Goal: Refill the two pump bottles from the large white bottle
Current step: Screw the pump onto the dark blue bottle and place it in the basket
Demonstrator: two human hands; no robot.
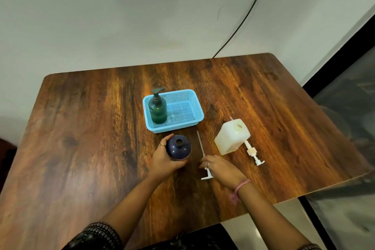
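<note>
Against a plain pale wall stands a wooden table [81, 128] with dark, streaked grain and rounded far corners; a black cable [249, 10] runs down the wall to the table's far edge near the right corner. To the right of the table is a dark-framed glass panel [345, 107], and pale floor shows past the near right corner.

Near the middle of the table sits a light blue perforated basket [195, 107], and a green pump bottle [157, 110] with a dark pump stands upright in its left end. Just in front of the basket, the left hand [164, 161] is curled round a dark blue bottle [179, 147], upright with its neck open. Beside it on the right, the right hand [220, 167] rests on the table with its fingers on a white pump [207, 174] whose long tube points toward the basket; whether it pinches the pump I cannot tell. Further right, toward the right edge, the large white bottle [232, 137] stands uncapped, and a second white pump [253, 153] lies touching its right side.
</note>
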